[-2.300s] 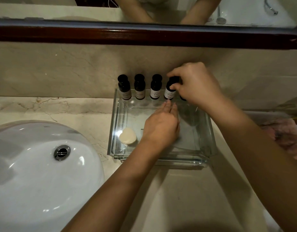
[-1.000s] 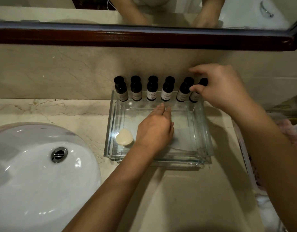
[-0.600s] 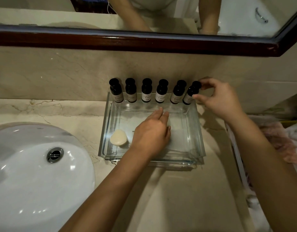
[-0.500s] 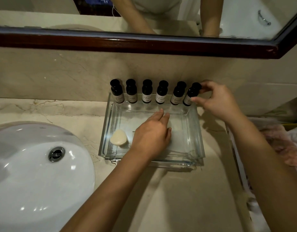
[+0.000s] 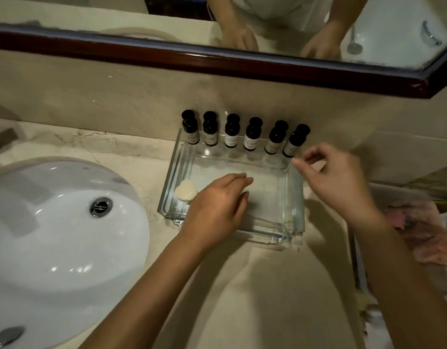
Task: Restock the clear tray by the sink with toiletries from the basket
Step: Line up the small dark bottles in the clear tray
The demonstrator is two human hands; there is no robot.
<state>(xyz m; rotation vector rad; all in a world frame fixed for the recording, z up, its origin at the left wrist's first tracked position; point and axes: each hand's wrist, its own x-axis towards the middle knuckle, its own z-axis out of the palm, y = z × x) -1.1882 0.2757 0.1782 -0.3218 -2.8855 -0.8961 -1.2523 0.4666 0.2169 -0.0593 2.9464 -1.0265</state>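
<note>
A clear, rectangular glass tray [image 5: 171, 187] sits on the beige marble surface [image 5: 255, 285] just right of the white oval sink [image 5: 54, 235], its back edge close to the wall. Six small dark bottles with black caps and pale labels [image 5: 232, 133] stand upright in a row along that back edge. Whether they are inside the tray's wall or just behind it cannot be told. A round, cream-coloured soap [image 5: 185, 193] lies in the tray's front left corner. The left hand [image 5: 217, 205] rests palm down on the tray's floor just beside the soap, its grip slack, with the fingers stretched forward and holding nothing. The right hand [image 5: 335, 182] hovers over the tray's rear right corner, near the rightmost bottle [image 5: 294, 143] but apart from it. Its grip is loose, thumb and forefinger curved with a gap between them and nothing held. At the right edge a pale basket [image 5: 359, 250] shows in part, with a pink cloth [image 5: 423, 230] in it. Above the wall runs a mirror with a dark reddish wooden frame [image 5: 217, 61], reflecting both forearms.
</note>
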